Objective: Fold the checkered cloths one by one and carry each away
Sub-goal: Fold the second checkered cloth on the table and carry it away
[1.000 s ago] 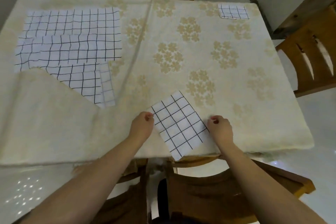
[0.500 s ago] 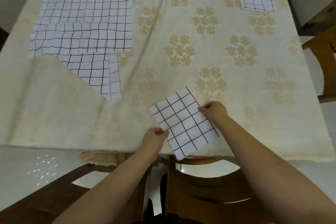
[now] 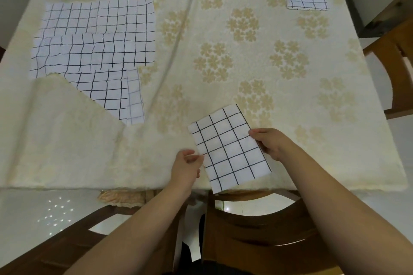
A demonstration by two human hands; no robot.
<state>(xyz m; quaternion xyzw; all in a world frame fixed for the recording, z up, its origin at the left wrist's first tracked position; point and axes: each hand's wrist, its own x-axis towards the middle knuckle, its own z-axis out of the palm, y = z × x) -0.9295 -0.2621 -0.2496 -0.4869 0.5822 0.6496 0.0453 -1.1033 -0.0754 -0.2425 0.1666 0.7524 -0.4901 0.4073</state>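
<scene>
Item: folded checkered cloth (image 3: pixel 230 148), near worktop (image 3: pixel 223 29) edge, one corner overhanging. My right hand (image 3: pixel 271 143) pinches its right edge; my left hand (image 3: pixel 186 166) pinches the left, a two-sided grip to keep the folds together. Unfolded cloths (image 3: pixel 96 47): far left. One folded cloth (image 3: pixel 307 0): far right corner, likely the drop-off.

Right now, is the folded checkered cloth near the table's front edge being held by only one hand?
No, the left hand pinches the folded cloth at its left edge and the right hand grips its right.
</scene>
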